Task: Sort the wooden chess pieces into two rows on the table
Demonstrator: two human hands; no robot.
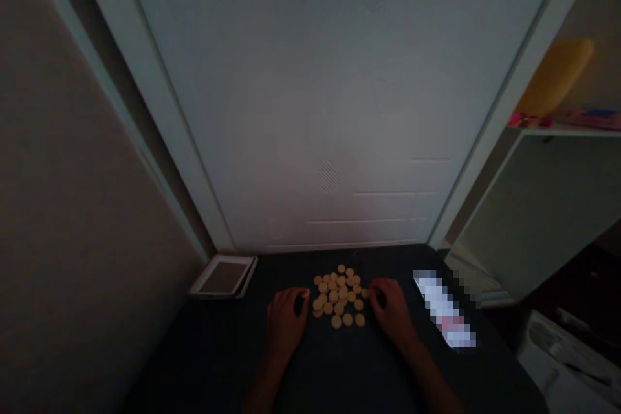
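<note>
A loose pile of round, pale wooden discs lies on the dark table in front of me, some overlapping. To the left of the pile is my left hand, its thumb and forefinger pinched together on what looks like a disc, largely covered by the fingertips. My right hand rests on the pile's right side, closed in a pinch with a disc at its fingertips. Three discs sit in a rough row along the near edge of the pile.
A white-edged frame or box lies at the table's back left corner. On the right is a phone with a lit, blurred-out screen. A white panelled door rises behind the dark table; a wall borders the left.
</note>
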